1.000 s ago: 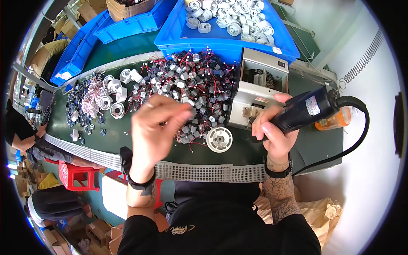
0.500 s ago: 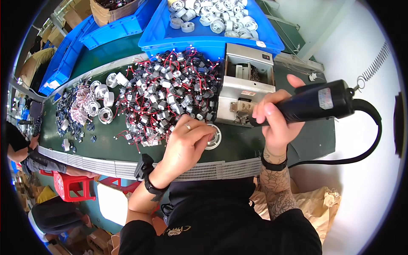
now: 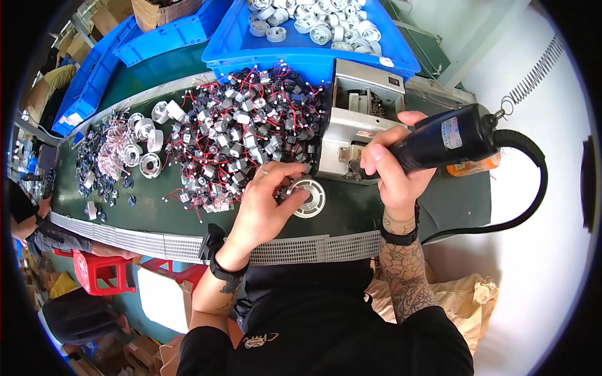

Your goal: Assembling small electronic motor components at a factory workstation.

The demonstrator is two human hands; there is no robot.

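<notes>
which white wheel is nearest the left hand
The wheel at the left hand, alone by the near right edge of the wired parts; the others are in the blue bin or left of those parts.

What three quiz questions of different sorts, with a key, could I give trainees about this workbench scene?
1. Which hand holds the black handheld tool?
2. True or false: the large blue bin is filled with red wires.
3. Which of these is nearest the left hand? a) coiled spring; b) white disc; c) cardboard box.

Key: 1. The right hand. 2. False: white round parts lie in it. 3. b.
</notes>
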